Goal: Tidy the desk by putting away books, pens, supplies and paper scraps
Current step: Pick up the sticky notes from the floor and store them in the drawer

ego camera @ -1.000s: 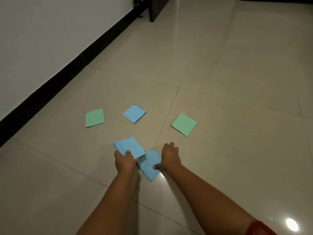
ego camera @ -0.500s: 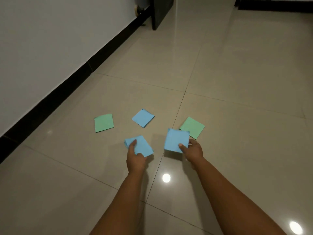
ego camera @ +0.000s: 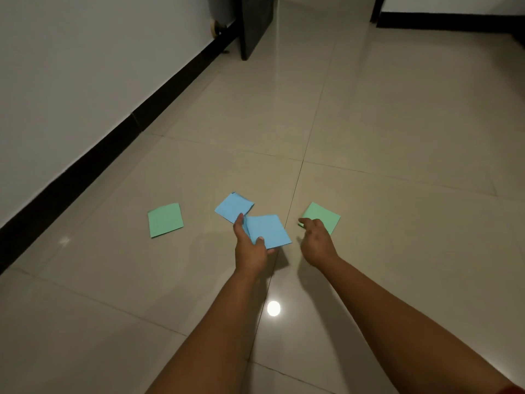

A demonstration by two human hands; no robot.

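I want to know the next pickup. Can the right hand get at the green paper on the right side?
Probably yes: the right hand is empty, its fingertips already at the green paper's near edge, with nothing between them.

Four paper squares lie or hover over the tiled floor. One square lies farthest left, nearest the wall skirting. Right of it a second square lies on the floor. Just before that one, the left hand holds a third square. Right of the tile joint, the right hand overlaps the fourth square. A furniture leg stands far behind, by the wall.
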